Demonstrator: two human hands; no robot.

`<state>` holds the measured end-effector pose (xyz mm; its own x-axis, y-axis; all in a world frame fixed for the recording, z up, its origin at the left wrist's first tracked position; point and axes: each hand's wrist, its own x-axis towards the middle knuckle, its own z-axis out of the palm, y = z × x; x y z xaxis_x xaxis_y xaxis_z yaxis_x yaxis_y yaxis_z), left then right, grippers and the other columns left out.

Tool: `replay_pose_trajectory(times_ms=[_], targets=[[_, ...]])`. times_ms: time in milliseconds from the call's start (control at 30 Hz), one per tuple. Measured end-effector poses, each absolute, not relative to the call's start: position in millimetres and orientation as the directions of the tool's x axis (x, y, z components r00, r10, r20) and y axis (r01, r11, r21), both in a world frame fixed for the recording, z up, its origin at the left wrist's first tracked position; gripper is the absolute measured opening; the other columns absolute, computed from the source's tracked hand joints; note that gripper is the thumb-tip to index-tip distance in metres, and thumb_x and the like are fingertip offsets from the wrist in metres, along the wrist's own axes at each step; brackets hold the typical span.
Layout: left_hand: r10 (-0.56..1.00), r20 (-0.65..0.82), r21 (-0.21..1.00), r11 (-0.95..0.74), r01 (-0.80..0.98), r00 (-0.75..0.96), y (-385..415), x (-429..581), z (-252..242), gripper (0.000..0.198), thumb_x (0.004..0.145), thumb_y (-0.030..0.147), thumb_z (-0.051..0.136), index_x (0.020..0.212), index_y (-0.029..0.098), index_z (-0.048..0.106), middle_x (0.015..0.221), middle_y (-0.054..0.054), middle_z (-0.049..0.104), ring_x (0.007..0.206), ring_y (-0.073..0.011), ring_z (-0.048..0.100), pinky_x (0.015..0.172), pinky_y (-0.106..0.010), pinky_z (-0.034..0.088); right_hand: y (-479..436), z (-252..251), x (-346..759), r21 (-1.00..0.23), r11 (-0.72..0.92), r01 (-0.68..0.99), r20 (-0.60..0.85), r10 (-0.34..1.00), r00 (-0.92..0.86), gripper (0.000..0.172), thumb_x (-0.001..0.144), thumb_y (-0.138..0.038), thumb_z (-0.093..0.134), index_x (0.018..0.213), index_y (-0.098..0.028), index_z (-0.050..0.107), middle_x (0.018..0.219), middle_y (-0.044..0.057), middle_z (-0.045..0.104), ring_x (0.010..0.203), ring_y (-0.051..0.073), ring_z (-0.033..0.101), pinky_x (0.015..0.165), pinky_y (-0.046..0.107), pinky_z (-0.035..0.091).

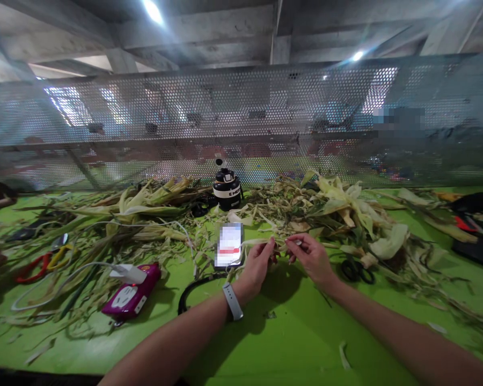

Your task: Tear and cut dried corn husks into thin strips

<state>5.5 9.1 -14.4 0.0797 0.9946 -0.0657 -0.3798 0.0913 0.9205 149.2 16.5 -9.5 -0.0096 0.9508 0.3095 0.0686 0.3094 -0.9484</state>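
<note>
Above the green table (pixel 306 343), my two hands are close together with bent fingers. My left hand (pixel 257 268), with a pale band on the wrist, is closed on a thin strip of corn husk (pixel 248 245) that trails out to its left. My right hand (pixel 312 260) faces it in a pinch, its fingertips at the thin husk between the hands; what exactly they grip is too small to make out. Just left of my left hand, a lit phone (pixel 228 244) leans up. Black-handled scissors (pixel 358 271) lie to the right of my right hand.
Corn husks are heaped at left (pixel 153 201) and right (pixel 346 201), with a black-and-cream bottle (pixel 227 190) between. Nearer left are a purple power strip (pixel 131 295) with a plugged white charger (pixel 127 273) and red-and-yellow-handled scissors (pixel 44 265). A perforated metal screen (pixel 241 123) stands behind.
</note>
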Motion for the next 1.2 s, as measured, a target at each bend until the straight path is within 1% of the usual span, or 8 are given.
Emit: replay_pose_trajectory(times_ms=[200,400,633,767,900,1067,1133,1200], targets=[[0.996,-0.006,0.954,0.032,-0.297,0.088,6.5,5.9,-8.9,0.038,0.066,0.052,0.071,0.069,0.015,0.062,0.06,0.003,0.053,0.055,-0.0088,0.043,0.051,-0.02,0.034,16.8,-9.3,149.8,-0.944,0.321,0.076,0.322,0.947,0.004,0.03,0.073,-0.047,0.068,0.081,-0.019,0.061,0.06,-0.001,0.06,0.049,0.014,0.058,0.047,0.026,0.052],[0.994,0.017,0.972,0.009,-0.235,0.105,5.5,6.1,-6.0,0.039,0.063,0.052,0.073,0.066,0.015,0.062,0.056,0.004,0.052,0.052,-0.0086,0.04,0.048,-0.021,0.03,17.1,-9.8,150.8,-0.946,0.313,0.081,0.314,0.949,0.003,0.03,0.072,-0.046,0.069,0.08,-0.019,0.062,0.059,-0.001,0.061,0.047,0.014,0.057,0.045,0.026,0.05],[0.993,0.025,0.973,0.003,-0.231,0.117,8.1,6.9,-7.8,0.041,0.061,0.054,0.073,0.063,0.015,0.061,0.054,0.005,0.049,0.05,-0.0078,0.037,0.047,-0.021,0.028,16.9,-9.8,149.2,-0.955,0.291,0.052,0.291,0.957,0.002,0.032,0.069,-0.048,0.069,0.079,-0.019,0.061,0.057,-0.002,0.06,0.047,0.013,0.056,0.045,0.026,0.051],[0.992,0.018,0.967,0.014,-0.256,0.124,10.9,6.5,-10.8,0.041,0.063,0.055,0.072,0.065,0.015,0.061,0.056,0.005,0.049,0.05,-0.0078,0.038,0.047,-0.021,0.029,15.2,-6.9,149.0,-0.962,0.269,0.036,0.269,0.963,-0.011,0.035,0.069,-0.048,0.07,0.083,-0.018,0.06,0.057,-0.001,0.061,0.047,0.014,0.057,0.046,0.026,0.052],[0.991,0.008,0.956,0.031,-0.293,0.133,13.3,5.9,-13.4,0.042,0.063,0.055,0.072,0.069,0.015,0.062,0.06,0.004,0.052,0.053,-0.0077,0.04,0.049,-0.02,0.032,14.1,-5.2,150.1,-0.963,0.27,0.03,0.27,0.963,-0.001,0.038,0.069,-0.049,0.069,0.089,-0.019,0.059,0.062,-0.001,0.063,0.049,0.014,0.058,0.049,0.027,0.052],[0.985,-0.014,0.944,0.07,-0.322,0.173,10.8,5.7,-10.4,0.041,0.06,0.053,0.075,0.069,0.015,0.064,0.06,0.003,0.054,0.055,-0.0077,0.043,0.052,-0.019,0.035,18.4,-6.2,153.8,-0.945,0.32,0.069,0.325,0.942,0.082,0.031,0.081,-0.05,0.054,0.081,-0.02,0.061,0.06,-0.001,0.057,0.052,0.015,0.056,0.053,0.029,0.049],[0.981,-0.033,0.939,0.095,-0.33,0.189,9.4,5.4,-8.6,0.043,0.059,0.054,0.076,0.069,0.015,0.063,0.06,0.003,0.053,0.054,-0.0073,0.044,0.052,-0.019,0.035,20.6,-6.2,156.0,-0.932,0.35,0.095,0.359,0.927,0.108,0.028,0.081,-0.047,0.054,0.08,-0.02,0.062,0.065,0.0,0.058,0.06,0.017,0.057,0.059,0.03,0.048],[0.977,-0.049,0.935,0.118,-0.334,0.208,8.7,4.9,-7.4,0.044,0.058,0.055,0.076,0.069,0.014,0.063,0.06,0.003,0.052,0.053,-0.0065,0.044,0.051,-0.019,0.035,22.0,-5.3,158.2,-0.915,0.383,0.123,0.397,0.91,0.121,0.023,0.078,-0.042,0.059,0.081,-0.02,0.063,0.075,0.003,0.061,0.073,0.02,0.058,0.069,0.032,0.048]])
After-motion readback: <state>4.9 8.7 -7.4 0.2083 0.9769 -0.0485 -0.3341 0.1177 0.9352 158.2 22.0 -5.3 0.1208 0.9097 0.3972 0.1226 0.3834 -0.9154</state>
